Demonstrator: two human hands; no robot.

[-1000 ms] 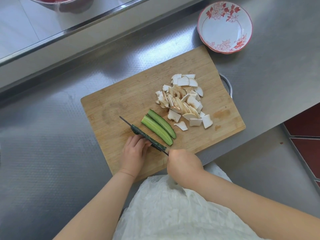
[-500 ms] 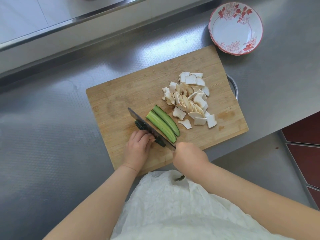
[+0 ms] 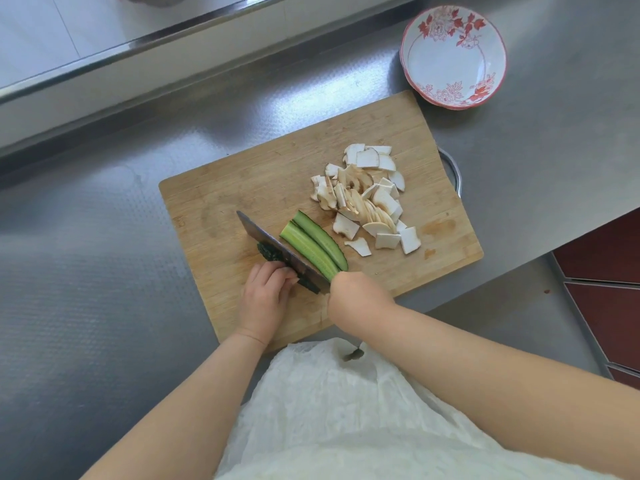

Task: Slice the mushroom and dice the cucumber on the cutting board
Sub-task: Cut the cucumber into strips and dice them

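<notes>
On the wooden cutting board lies a pile of white mushroom slices at the right. Two long cucumber strips lie side by side near the board's front. My right hand grips the handle of a knife, whose blade stands lengthwise in a dark green cucumber piece. My left hand holds that piece from the left with curled fingers. Most of the piece is hidden by blade and fingers.
A white bowl with red flowers stands behind the board's far right corner on the steel counter. A metal handle sticks out at the board's right edge. A raised steel ledge runs along the back. The counter's front edge drops off at right.
The knife blade has tilted from edge-on to showing its flat side, leaning toward the two cut strips. Both hands stay on the cucumber piece and the handle.
</notes>
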